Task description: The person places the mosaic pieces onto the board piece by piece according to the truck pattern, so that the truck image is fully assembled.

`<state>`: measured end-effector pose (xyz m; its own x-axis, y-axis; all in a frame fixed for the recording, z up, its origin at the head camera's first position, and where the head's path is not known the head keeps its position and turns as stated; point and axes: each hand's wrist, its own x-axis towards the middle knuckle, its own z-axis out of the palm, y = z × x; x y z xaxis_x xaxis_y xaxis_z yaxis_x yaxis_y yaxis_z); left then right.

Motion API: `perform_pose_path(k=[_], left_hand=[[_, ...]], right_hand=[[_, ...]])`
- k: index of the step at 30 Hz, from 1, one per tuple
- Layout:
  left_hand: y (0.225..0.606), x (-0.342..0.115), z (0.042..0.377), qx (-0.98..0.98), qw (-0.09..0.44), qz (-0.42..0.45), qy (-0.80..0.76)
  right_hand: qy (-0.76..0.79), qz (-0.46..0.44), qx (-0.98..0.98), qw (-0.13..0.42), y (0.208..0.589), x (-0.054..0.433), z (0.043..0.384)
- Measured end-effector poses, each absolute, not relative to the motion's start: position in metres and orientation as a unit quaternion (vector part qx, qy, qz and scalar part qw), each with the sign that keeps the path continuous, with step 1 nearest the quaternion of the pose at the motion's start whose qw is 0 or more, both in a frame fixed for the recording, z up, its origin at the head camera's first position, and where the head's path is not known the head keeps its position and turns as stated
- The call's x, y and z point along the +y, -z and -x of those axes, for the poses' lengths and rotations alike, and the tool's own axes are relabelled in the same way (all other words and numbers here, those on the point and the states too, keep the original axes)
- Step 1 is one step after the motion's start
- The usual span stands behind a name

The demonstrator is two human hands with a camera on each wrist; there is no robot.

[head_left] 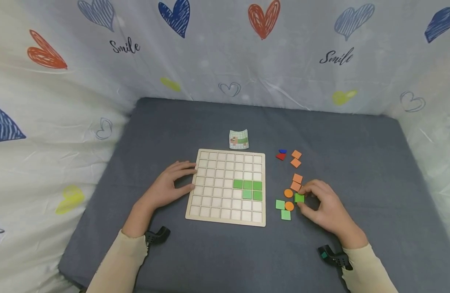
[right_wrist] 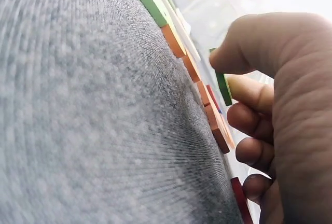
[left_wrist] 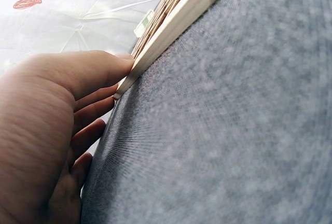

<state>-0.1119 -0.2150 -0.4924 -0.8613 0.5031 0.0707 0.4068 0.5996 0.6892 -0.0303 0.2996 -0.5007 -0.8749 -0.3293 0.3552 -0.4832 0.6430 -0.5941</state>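
A wooden grid board (head_left: 211, 220) lies flat on the table with green square tiles (head_left: 248, 184) set in some cells at its right side. My left hand (head_left: 170, 183) rests at the board's left edge, fingers nearly straight; in the left wrist view the thumb (left_wrist: 106, 69) touches the rim. Right of the board, my right hand (head_left: 323, 205) pinches a green square tile (head_left: 299, 197) between thumb and index finger. In the right wrist view this tile (right_wrist: 223, 84) is held up on edge, off the cloth, with the other fingers loosely curled.
Loose pieces lie right of the board: orange squares (head_left: 296, 162), orange discs (head_left: 288, 193), light green squares (head_left: 285, 215), a red piece (head_left: 281, 156) and a blue one (head_left: 282, 151). A small printed card (head_left: 239, 139) stands behind the board. A hanging cloth (head_left: 210, 61) borders the table.
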Motion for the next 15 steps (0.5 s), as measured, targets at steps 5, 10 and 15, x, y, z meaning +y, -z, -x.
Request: perform_pose_path(k=[5, 10, 15], left_hand=[[0.4930, -0.2151, 0.1118, 0.894, 0.064, -0.252, -0.365], [0.4940, -0.2146, 0.1124, 0.895, 0.065, -0.249, -0.364], [0.4936, -0.2146, 0.1125, 0.895, 0.064, -0.251, -0.363]], right_hand=[[-0.360, -0.212, -0.903, 0.104, 0.5007, 0.2998, 0.0304], [-0.362, -0.200, -0.905, 0.101, 0.4998, 0.2995, 0.0313], [-0.392, -0.199, -0.893, 0.094, 0.4961, 0.2949, 0.0326]])
